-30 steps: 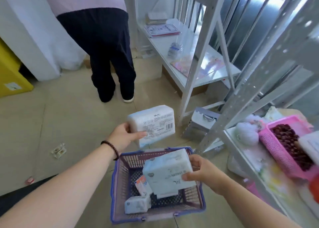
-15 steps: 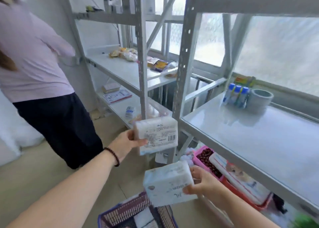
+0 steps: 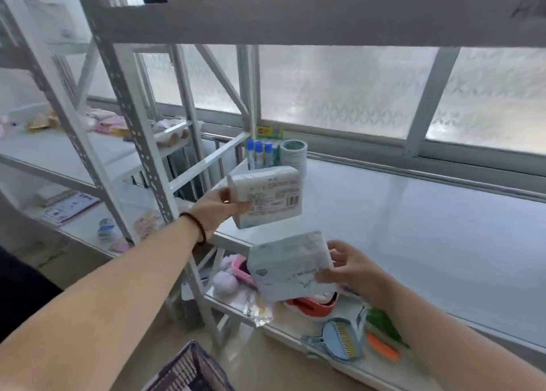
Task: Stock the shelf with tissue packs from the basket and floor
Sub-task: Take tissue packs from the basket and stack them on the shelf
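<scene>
My left hand [image 3: 217,206] grips a white tissue pack with a barcode label [image 3: 267,195], held over the left front corner of the grey middle shelf [image 3: 413,228]. My right hand [image 3: 351,269] holds a second tissue pack [image 3: 291,265], pale blue-white, lower down in front of that shelf's front edge. A corner of the purple basket [image 3: 192,370] shows at the bottom, on the floor; its contents are out of sight.
Blue-capped tubes [image 3: 259,154] and a tape roll [image 3: 293,152] stand at the shelf's back left. The lower shelf [image 3: 295,328] carries a red tray [image 3: 311,303], a blue comb set [image 3: 336,342] and a pink basket [image 3: 239,269]. A perforated upright post [image 3: 139,142] stands left of my arm.
My view has risen from the basket on the floor to the shelves. Both hands have lifted their packs up and forward toward the middle shelf. The other person has left the view.
</scene>
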